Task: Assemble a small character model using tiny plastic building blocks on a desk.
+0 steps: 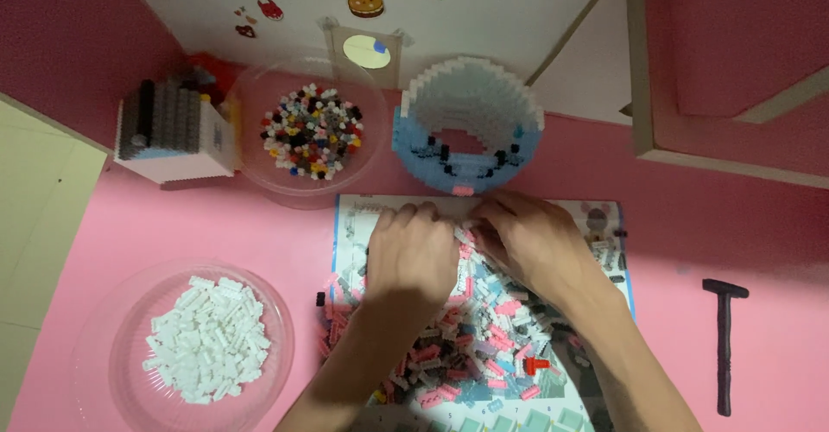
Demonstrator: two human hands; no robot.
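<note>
- Sifting through a heap of small plastic bricks (484,346), pink, pale blue, white and black, are two bare hands; the heap lies on a printed instruction sheet (354,225) near the middle of the pink table (259,233).
- The left hand (413,255) rests palm down on the far left of the heap, fingers curled; whether it pinches a brick I cannot tell.
- The right hand (535,242) sits just beside it, fingertips meeting the left hand's at the heap's far edge; its grip is hidden too.
- One red piece (536,365) stands out at the near right of the heap.
- Just beyond the hands stands a rounded, studded model (466,130), built of blue and white bricks, with a pink hollow.
- Left of it, a clear round dish (306,130) holds mixed coloured bits.
- Farther left sits a boxy brick build (173,134), white with dark ribbed top.
- At near left, a second clear dish (186,346) holds white bricks, its rim cut off by the frame.
- One small black hammer (724,346) lies well apart at right.
- Both forearms cover much of the sheet.
</note>
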